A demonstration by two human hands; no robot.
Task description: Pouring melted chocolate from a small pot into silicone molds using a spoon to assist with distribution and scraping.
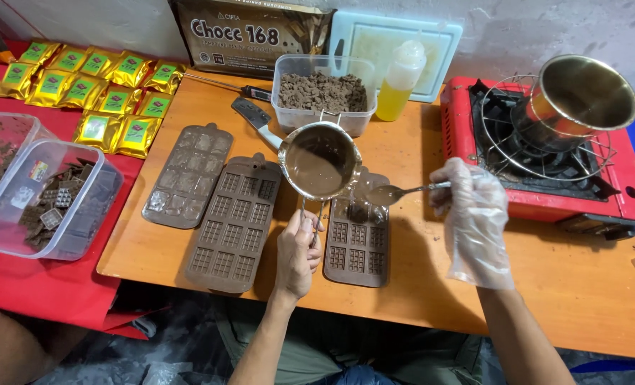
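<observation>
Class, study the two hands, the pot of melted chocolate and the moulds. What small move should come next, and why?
Probably tip the spoon in the gloved right hand into the mould below it: the spoon looks loaded, and the left hand holds the pot just beside.

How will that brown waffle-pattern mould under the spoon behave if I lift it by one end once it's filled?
The brown mould looks thin and rubbery, so it would probably sag and spill. It lies flat on the wooden table and should slide rather than tip. Its cells hold wet chocolate near the spoon, so it is likely front-heavy.

An orange wooden table (417,153) carries brown chocolate moulds (233,222), a clear tub (322,93) and a red stove (538,150).
</observation>
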